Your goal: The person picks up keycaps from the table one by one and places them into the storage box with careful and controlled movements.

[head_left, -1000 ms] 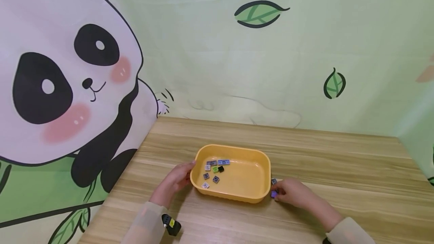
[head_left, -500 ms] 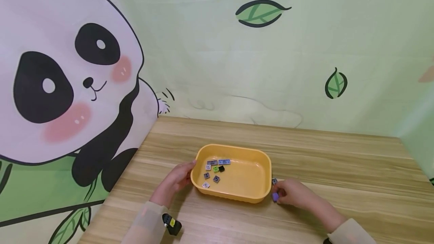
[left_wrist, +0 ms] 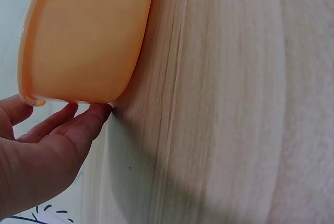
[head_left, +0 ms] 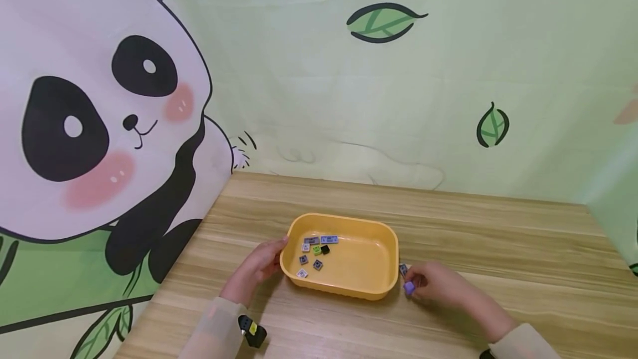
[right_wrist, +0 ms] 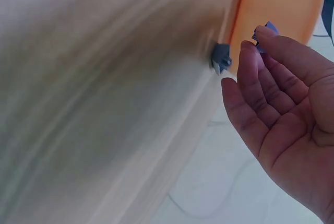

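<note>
My left hand (head_left: 261, 262) is at the left end of a yellow plastic tray (head_left: 349, 290). In the left wrist view its fingertips (left_wrist: 99, 110) touch the outside of the end wall, close under the rim. Just off the tray's right end, my right hand (head_left: 438, 287) pinches a small purple toy brick (head_left: 409, 287) between thumb and forefinger. The right wrist view shows this brick (right_wrist: 269, 28) partly covered by the thumb, the other fingers loosely bent. On the table, against the tray's right side, lies a small grey toy brick (head_left: 404, 269).
Several small toy bricks lie in the tray's left half: a blue one (head_left: 329, 239), a lime green one (head_left: 317, 250), a black one (head_left: 325, 249), plus grey and white ones. The wooden table (head_left: 473, 226) meets a panda-printed cloth wall (head_left: 299, 98) behind and to the left.
My right hand has moved slightly right, away from the tray, carrying the purple brick with it. More of the grey brick shows now. The left hand and tray stay in place.
</note>
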The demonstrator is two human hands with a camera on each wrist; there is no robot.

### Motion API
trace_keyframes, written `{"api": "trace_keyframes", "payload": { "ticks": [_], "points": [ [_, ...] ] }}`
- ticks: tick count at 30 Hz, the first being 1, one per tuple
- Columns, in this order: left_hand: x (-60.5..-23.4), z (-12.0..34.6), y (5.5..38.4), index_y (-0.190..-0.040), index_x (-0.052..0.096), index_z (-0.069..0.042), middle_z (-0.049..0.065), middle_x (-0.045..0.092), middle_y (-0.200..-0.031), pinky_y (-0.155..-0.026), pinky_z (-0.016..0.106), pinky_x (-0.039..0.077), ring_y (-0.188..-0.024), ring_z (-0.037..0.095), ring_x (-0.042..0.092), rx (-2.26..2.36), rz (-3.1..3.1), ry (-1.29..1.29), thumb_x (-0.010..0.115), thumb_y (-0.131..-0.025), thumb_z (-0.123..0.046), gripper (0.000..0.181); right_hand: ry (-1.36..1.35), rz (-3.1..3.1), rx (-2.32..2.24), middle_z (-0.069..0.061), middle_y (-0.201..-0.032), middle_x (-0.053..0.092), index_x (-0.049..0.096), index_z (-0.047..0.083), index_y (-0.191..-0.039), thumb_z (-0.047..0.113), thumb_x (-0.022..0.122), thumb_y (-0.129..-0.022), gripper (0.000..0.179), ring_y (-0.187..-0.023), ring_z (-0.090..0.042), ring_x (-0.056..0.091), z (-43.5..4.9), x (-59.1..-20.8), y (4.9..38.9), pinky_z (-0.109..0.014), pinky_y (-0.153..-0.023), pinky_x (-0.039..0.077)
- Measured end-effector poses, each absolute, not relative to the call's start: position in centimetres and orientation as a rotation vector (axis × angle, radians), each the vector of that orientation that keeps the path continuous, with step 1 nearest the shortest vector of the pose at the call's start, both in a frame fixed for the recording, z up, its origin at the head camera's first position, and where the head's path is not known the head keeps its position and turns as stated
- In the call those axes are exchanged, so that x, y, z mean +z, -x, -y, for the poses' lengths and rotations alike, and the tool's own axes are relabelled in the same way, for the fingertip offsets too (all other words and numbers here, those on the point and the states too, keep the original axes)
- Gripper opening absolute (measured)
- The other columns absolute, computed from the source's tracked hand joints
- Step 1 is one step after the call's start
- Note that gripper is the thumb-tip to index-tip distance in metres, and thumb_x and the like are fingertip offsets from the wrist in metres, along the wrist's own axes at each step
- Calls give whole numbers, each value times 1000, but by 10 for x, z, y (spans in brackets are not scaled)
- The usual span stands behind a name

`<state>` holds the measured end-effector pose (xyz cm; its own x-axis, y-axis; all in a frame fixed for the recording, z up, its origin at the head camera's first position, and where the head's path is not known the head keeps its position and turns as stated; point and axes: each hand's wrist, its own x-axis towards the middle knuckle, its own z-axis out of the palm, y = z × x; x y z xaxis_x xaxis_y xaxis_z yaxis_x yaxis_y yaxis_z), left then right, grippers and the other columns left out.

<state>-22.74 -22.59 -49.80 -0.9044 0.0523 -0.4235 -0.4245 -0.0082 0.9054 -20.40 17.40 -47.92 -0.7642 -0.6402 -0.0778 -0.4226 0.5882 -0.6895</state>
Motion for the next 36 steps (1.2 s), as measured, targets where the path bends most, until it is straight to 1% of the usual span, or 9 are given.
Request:
{"api": "trace_keyframes", "payload": {
  "ticks": [2,5,10,12,14,23,29,36],
  "points": [
    [-498,227,227,-140,50,13,1,74,-99,-74,21,55,-84,6,65,1979,-1940,391,44,-111,-24,48,848,-2470,-1008,-1,-84,69,71,1,-96,-1,72,-85,11,-75,3,54,-176,-476,205,-19,-66,51],
    [-498,228,226,-142,48,13,4,75,-104,-76,21,55,-86,6,65,1973,-1938,368,44,-111,-25,50,854,-2442,-1044,-6,-87,70,70,-4,-100,-3,70,-86,13,-76,4,53,-179,-470,208,-19,-67,51],
    [-499,229,227,-142,48,13,3,75,-104,-77,20,55,-87,5,64,1974,-1937,372,44,-111,-25,49,864,-2449,-1072,-9,-89,72,70,-7,-102,-1,72,-86,18,-78,5,54,-183,-460,212,-19,-68,52],
    [-499,228,227,-141,49,13,0,74,-100,-76,20,55,-86,5,64,1978,-1936,379,43,-111,-24,48,859,-2438,-1079,-10,-89,72,69,-7,-103,0,72,-86,19,-78,5,55,-184,-457,215,-19,-68,52],
    [-500,228,228,-141,49,13,0,74,-100,-76,20,55,-86,5,64,1981,-1936,383,43,-111,-24,48,853,-2415,-1085,-9,-90,72,69,-7,-105,0,72,-87,20,-78,4,55,-185,-453,217,-19,-69,53],
    [-500,227,228,-143,49,11,8,74,-113,-77,21,56,-88,6,65,1958,-1954,395,44,-111,-25,49,858,-2353,-1137,-13,-96,73,68,-9,-110,5,72,-89,25,-83,3,60,-185,-439,224,-19,-73,56],
    [-500,227,228,-142,49,13,5,74,-106,-76,20,55,-87,6,65,1968,-1945,399,43,-111,-24,48,855,-2291,-1175,-14,-99,73,67,-10,-113,6,72,-91,27,-85,2,61,-183,-431,228,-19,-76,57],
    [-500,227,228,-141,49,13,2,74,-101,-75,20,55,-85,5,65,1973,-1942,394,43,-111,-24,48,861,-2244,-1186,-12,-101,72,66,-8,-114,8,72,-92,27,-87,-2,62,-176,-419,237,-19,-78,57]
  ]
}}
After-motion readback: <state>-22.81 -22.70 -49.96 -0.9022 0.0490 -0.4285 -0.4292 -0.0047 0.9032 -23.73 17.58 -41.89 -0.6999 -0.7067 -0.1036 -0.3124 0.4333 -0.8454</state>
